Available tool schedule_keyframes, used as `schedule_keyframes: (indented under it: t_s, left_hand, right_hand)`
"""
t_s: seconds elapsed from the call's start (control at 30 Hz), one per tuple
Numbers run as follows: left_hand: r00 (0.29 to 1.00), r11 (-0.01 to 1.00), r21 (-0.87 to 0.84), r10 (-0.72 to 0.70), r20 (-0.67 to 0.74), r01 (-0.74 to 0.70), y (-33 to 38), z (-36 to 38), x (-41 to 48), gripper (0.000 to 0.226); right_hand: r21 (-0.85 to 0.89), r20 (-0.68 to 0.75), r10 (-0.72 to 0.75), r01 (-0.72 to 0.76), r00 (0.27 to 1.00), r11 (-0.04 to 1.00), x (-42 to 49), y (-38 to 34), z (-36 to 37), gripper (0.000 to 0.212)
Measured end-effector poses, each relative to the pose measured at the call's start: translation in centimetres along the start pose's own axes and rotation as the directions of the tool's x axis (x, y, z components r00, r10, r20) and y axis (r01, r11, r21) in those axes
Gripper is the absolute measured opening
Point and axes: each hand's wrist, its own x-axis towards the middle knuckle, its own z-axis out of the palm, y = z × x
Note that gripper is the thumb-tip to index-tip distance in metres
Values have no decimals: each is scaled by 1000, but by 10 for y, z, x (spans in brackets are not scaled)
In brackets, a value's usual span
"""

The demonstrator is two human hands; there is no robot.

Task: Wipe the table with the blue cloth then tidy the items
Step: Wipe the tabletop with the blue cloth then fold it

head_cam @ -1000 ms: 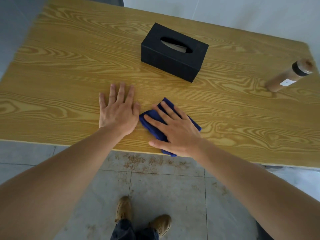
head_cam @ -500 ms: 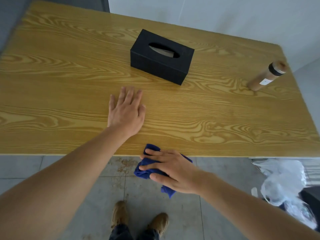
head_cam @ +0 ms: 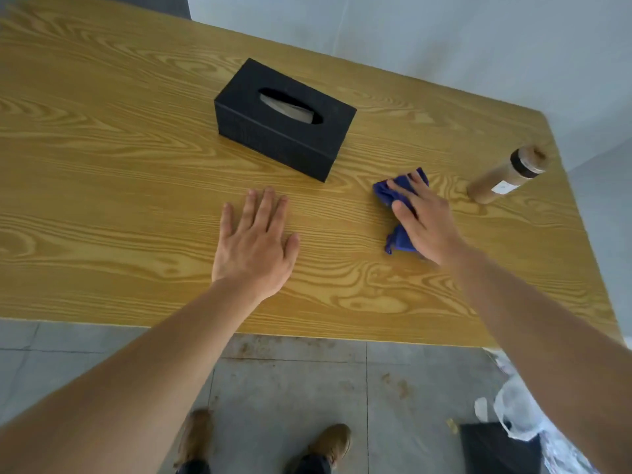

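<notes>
The blue cloth (head_cam: 390, 196) lies crumpled on the wooden table (head_cam: 119, 186), right of the middle. My right hand (head_cam: 422, 220) presses flat on top of it, fingers spread, with cloth showing past the fingertips and under the palm. My left hand (head_cam: 254, 241) rests flat on the bare wood near the front edge, fingers apart, holding nothing. A black tissue box (head_cam: 284, 119) stands behind both hands. A brown bottle (head_cam: 508, 176) with a dark band and pale cap stands at the right, close beyond the cloth.
The table's front edge (head_cam: 307, 333) runs just before my forearms, its right edge slants past the bottle. Below are grey floor tiles and my shoes (head_cam: 328, 439). A white plastic bag (head_cam: 519, 412) and a dark bin sit on the floor at the lower right.
My right hand has carried the cloth from the table's front edge up and to the right, onto the wood near the bottle. My left hand stays flat where it was.
</notes>
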Motion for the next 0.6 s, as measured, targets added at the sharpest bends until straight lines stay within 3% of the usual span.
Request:
schedule_keyframes:
  t_s: [0.27, 0.6]
  left_hand:
    - [999, 998, 54, -38, -28, 39, 3, -1, 0, 74]
    - [998, 996, 58, -59, -37, 61, 6, -1, 0, 73]
  right_hand:
    - [-314, 159, -43, 91, 986, 945, 57, 20, 16, 72]
    - [-288, 269, -298, 372, 916, 883, 2, 3, 23, 71]
